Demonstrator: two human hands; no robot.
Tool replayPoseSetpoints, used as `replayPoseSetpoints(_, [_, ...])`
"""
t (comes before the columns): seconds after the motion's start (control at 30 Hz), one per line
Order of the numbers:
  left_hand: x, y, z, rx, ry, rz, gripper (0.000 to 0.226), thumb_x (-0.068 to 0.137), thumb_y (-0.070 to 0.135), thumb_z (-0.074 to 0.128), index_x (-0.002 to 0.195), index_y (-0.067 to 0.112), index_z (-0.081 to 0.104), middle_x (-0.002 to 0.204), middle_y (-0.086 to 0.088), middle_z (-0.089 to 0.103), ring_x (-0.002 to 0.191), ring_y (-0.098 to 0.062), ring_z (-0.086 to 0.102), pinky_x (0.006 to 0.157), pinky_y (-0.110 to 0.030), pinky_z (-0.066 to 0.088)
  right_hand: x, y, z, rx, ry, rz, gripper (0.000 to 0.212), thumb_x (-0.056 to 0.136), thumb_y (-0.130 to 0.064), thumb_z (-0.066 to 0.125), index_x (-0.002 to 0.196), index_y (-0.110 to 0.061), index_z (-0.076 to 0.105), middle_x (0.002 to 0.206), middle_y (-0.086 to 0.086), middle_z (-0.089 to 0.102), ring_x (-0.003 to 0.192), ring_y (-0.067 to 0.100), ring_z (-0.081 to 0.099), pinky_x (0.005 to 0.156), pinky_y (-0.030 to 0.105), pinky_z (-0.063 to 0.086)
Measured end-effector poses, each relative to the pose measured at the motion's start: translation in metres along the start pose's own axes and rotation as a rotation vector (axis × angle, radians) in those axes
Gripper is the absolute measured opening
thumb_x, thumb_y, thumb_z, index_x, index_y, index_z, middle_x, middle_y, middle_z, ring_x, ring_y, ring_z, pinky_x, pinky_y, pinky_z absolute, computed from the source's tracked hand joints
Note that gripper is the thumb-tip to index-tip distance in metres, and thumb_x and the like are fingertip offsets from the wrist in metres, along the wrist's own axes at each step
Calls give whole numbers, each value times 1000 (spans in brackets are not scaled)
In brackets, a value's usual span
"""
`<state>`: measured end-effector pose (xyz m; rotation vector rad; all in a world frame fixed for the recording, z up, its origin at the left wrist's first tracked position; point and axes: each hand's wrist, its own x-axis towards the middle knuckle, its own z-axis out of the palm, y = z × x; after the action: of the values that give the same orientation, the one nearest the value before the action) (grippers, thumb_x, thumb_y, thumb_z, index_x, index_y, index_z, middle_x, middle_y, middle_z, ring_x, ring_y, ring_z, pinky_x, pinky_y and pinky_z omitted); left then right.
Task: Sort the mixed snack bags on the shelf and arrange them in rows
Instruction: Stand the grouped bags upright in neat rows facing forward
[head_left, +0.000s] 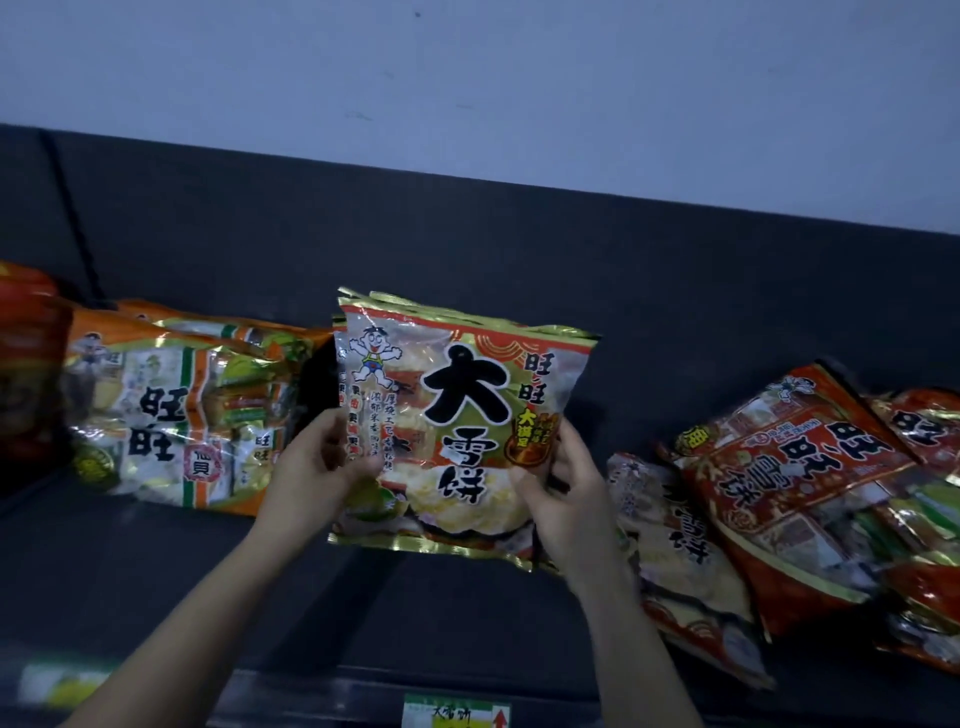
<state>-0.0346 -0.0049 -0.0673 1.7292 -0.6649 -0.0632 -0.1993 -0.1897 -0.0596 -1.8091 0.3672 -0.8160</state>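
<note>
A pale wall (467, 78) rises behind the dark shelf (156, 571), with orange bags (171, 405) lying at its left and red bags (795, 493) heaped at its right. Between them, the left hand (311, 467) and right hand (571, 493) each clasp a side of an upright snack bag (457, 431).

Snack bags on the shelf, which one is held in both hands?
The gold-trimmed middle bag, upright between left hand and right hand; the rest sit at either side.

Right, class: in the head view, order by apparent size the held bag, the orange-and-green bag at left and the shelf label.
1. held bag and orange-and-green bag: similar, held one nearer, so unranked.
2. shelf label: smallest, partly cut off.
</note>
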Motion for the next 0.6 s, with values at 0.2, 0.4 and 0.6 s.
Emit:
replayPoseSetpoints(0.2, [3, -24, -12, 78, 40, -56, 36, 83, 6, 71, 103, 33, 57, 97, 8, 68, 90, -12, 65, 81, -41, 56, 10, 16, 37, -147, -18, 59, 68, 92, -14, 64, 150, -29, 32, 137, -8, 54, 121, 2, 53, 103, 29, 48])
replayPoseSetpoints(0.4, [15, -38, -16, 203, 6, -126, 53, 84, 17, 73, 132, 18, 52, 114, 0, 66, 105, -21, 62, 92, -44, 52, 18, 28, 54, -309, 0, 96, 68, 93, -19, 61, 151, -35, 28, 136, -10, 55, 122, 9, 54, 102, 37, 48])
replayPoseSetpoints(0.6, [17, -45, -11, 214, -10, -126, 52, 88, 16, 68, 135, 16, 47, 112, 5, 61, 102, -17, 57, 85, -34, 48, 22, 30, 61, -389, 12, 137, 69, 95, -20, 58, 151, -41, 25, 122, -15, 62, 110, 7, 60, 94, 31, 51])
